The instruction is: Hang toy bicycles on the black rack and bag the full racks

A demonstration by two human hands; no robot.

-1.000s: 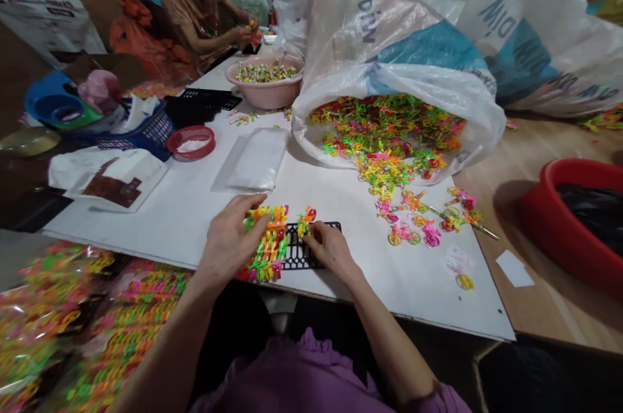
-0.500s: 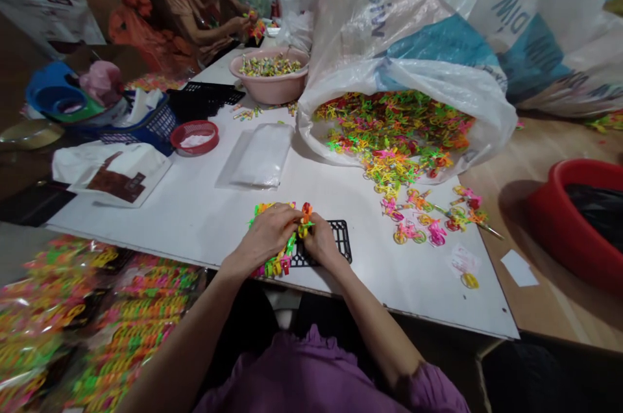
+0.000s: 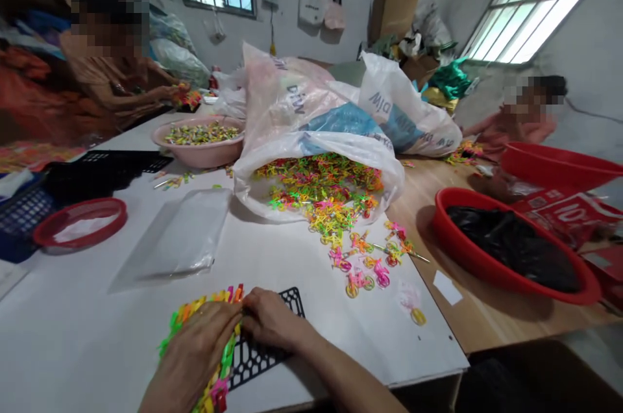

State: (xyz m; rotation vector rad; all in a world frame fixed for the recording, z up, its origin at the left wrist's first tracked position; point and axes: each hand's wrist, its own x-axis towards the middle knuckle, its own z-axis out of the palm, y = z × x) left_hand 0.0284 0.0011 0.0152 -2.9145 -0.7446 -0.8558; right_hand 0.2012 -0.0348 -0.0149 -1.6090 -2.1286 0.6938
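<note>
My left hand (image 3: 197, 341) rests over a row of small bright plastic toys (image 3: 170, 332), its fingers pressed together and pointing right. These toys are set along the left part of a black plastic grid tray (image 3: 260, 361). Closed in a pinch, my right hand (image 3: 272, 319) meets my left fingertips at the edge of the toy row. Whatever is between the fingers is hidden. To the upper right lie loose bicycle-shaped plastic toys (image 3: 370, 263), in pink, yellow, orange and green.
A white sack (image 3: 272, 205) spills more toys onto the table. Left of it stand a pink basin (image 3: 195, 152) of small parts, clear plastic bags (image 3: 182, 237) and a red basket (image 3: 80, 225). A red tub (image 3: 442, 225) is at right. Two people sit across, left and right.
My view has lifted and turned right, bringing the windows and a second person into sight. The orange and red toy seen between my fingers is now hidden; my hands have come together lower.
</note>
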